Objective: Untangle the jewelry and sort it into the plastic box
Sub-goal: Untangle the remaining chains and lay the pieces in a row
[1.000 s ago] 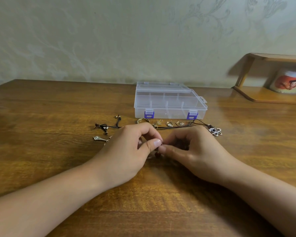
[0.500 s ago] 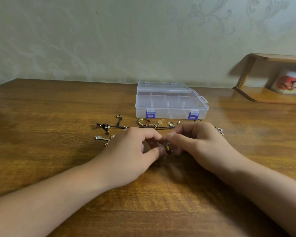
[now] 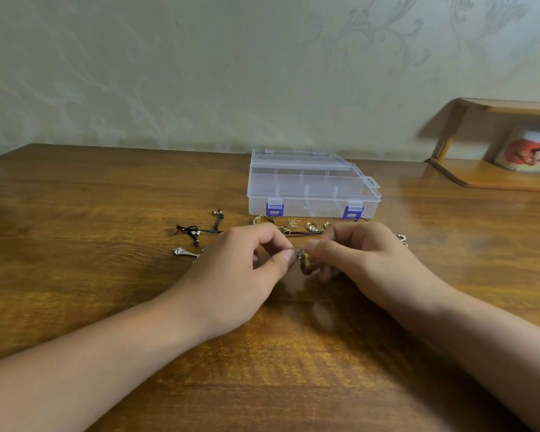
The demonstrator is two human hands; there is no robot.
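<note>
Pinching a small brown-and-gold jewelry piece [image 3: 306, 263] between my two hands, I hold it just above the wooden table [image 3: 106, 275], near the middle of the view. My left hand [image 3: 247, 275] has thumb and forefinger closed together on its left end, where a tiny silver bit shows, the other fingers curled under. My right hand [image 3: 365, 260] meets it from the other side, fingers [image 3: 328, 247] bent around the piece so that most of it is hidden; exactly how they grip it I cannot tell.

Just beyond my knuckles lies the rest of the jewelry: a gold ring-like piece [image 3: 262, 219], a tangle of fine gold chain [image 3: 289, 226], and two small gold earrings [image 3: 317, 226], with a thin black cord [image 3: 303, 233] running under them. Further to the left sit a black cord with beads [image 3: 197, 230] and, nearer to me, a silver pendant [image 3: 183, 252]. A sliver of silver [image 3: 402, 239] peeks out past my right hand.

Behind all this stands the clear plastic box [image 3: 312, 188] with blue latches, its lid down, dividers visible through it. Far right, a wooden shelf [image 3: 487, 179] holds a printed mug [image 3: 527, 151].
</note>
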